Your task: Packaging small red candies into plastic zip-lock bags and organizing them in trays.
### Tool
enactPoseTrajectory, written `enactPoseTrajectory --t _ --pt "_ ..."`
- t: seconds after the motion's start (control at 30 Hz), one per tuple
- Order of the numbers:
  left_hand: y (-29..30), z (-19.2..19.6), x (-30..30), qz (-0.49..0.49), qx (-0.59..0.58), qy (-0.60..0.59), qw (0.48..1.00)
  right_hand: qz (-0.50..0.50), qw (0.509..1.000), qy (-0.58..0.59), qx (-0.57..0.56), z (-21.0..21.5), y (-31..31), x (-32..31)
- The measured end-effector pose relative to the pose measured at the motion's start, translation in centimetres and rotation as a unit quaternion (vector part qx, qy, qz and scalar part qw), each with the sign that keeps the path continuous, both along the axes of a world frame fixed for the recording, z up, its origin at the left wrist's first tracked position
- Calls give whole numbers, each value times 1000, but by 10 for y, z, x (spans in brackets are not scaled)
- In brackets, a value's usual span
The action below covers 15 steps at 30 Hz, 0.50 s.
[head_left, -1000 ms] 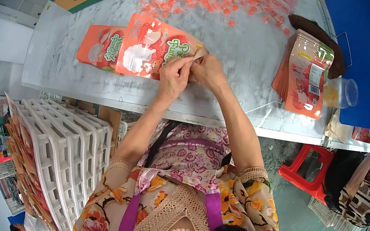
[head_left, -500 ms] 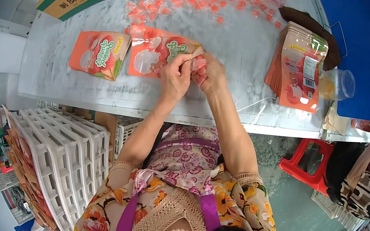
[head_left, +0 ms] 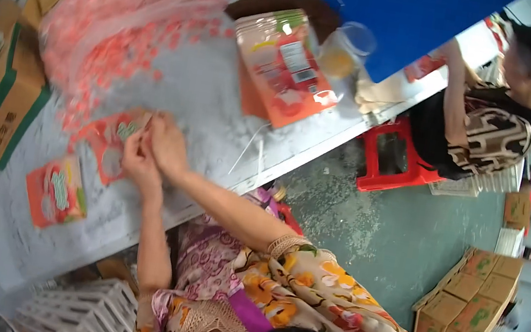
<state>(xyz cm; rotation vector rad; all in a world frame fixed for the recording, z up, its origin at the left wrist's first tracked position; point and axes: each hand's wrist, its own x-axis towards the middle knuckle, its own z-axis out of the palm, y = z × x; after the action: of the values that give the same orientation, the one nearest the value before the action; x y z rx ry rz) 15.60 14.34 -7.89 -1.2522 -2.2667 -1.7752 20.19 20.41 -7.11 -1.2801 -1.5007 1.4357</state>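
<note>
A red and cream printed pouch lies on the grey table, its top end under my hands. My left hand is closed in a pinch on that end. Right beside it, touching, my right hand has its fingers curled in; what they hold is hidden and blurred. To the lower left lies a small stack of filled-looking matching pouches. Beyond my hands spreads a heap of small red wrapped candies, partly under clear plastic film.
Farther right stand a fanned stack of pouches, a clear jar and a blue board. A cardboard box is at the left. Past the table edge are a red stool, a seated person, white crates and stacked cartons.
The whole view has swung to the right, bringing the seated person and stacked cartons into sight. My hands stay together at the pouch's top end; the clear film in my right fingers no longer shows.
</note>
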Motion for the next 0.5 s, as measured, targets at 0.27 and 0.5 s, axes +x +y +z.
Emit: enactPoseTrajectory --t 0.27,0.5 --pt "-5 20 9 39 -45 -59 996 20 991 132 13 20 -8 14" --pt "11 29 37 0 19 -44 999 49 998 -11 44 2 21 28"
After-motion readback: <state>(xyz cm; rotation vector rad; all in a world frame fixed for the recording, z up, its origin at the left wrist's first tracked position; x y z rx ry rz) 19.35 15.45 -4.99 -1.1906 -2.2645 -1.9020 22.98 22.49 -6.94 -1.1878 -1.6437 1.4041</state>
